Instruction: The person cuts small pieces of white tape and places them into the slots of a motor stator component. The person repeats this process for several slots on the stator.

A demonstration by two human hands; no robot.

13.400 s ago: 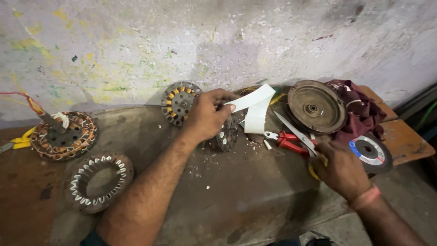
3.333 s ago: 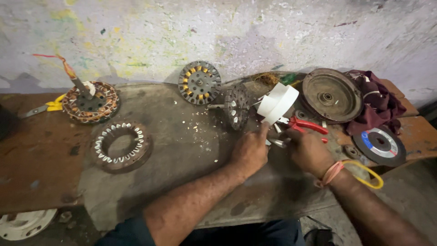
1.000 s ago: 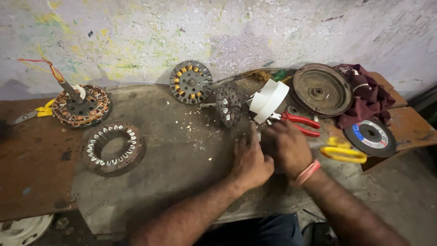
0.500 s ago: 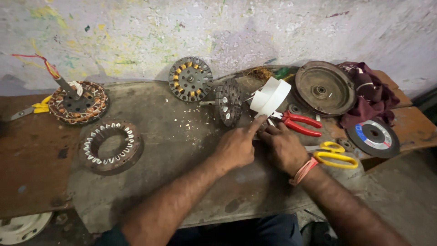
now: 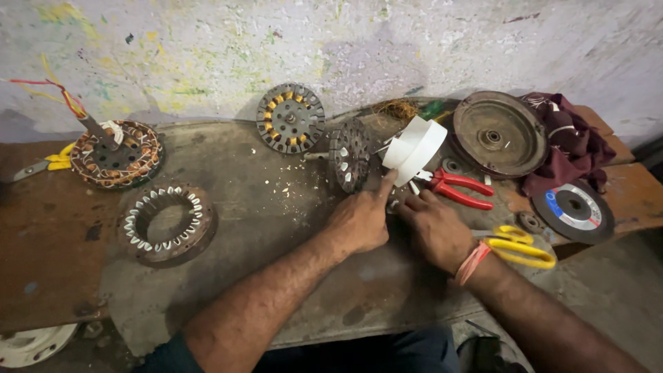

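Observation:
My left hand (image 5: 359, 221) and my right hand (image 5: 436, 229) meet at the middle of the bench, fingertips together on a small white paper slip (image 5: 399, 202). The left index finger points up and touches the lower edge of a roll of white paper strip (image 5: 414, 146). Just left of the roll a dark slotted stator core (image 5: 347, 155) stands on edge. Red-handled pliers (image 5: 461, 188) lie just beyond my right fingers. Yellow scissors (image 5: 519, 246) lie by my right wrist, which wears a pink band. How the fingers grip the slip is partly hidden.
On the worn bench (image 5: 262, 207) lie a stator with white slot liners (image 5: 166, 224), a copper-wound stator with coloured leads (image 5: 116, 146), and a round core with yellow inserts (image 5: 291, 119). At the right are a metal disc cover (image 5: 498, 132), maroon cloth (image 5: 573, 141) and a grinding disc (image 5: 573, 207).
My hands stay together at the same spot. The left index finger has stretched up to the paper roll. The view has shifted slightly.

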